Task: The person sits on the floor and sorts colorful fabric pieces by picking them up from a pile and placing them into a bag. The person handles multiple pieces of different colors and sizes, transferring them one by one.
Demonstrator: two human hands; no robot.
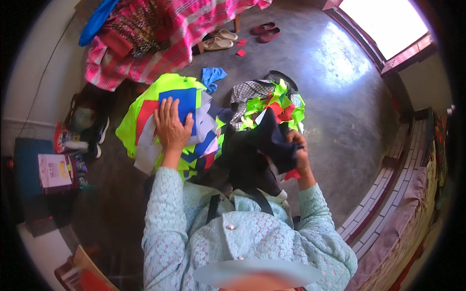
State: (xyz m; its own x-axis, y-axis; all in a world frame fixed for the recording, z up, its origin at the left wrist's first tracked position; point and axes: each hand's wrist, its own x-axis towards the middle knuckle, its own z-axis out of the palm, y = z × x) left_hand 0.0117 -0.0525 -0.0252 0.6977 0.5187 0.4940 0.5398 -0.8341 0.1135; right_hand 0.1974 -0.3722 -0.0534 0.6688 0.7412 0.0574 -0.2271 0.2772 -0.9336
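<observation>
My left hand [173, 125] lies flat, fingers stretched, on a pile of cloth pieces. Under its fingers is a blue cloth piece [187, 99], with red, grey and neon-yellow pieces [130, 123] spread around and below it. My right hand [298, 148] grips the edge of a dark navy, almost black cloth [272, 138], which hangs in folds across my lap. Past that cloth lies a heap of neon-yellow and red scraps [281, 109] beside a black-and-white checked cloth [248, 94]. A small red scrap [292, 174] shows below my right hand.
A crumpled blue cloth [212, 77] lies on the grey floor [335, 126] beyond the pile. Farther off are maroon shoes [267, 33], beige shoes [219, 42] and a bed with a pink checked cover [189, 29]. Bags and a box [54, 170] stand at left; a tiled ledge [383, 194] runs at right.
</observation>
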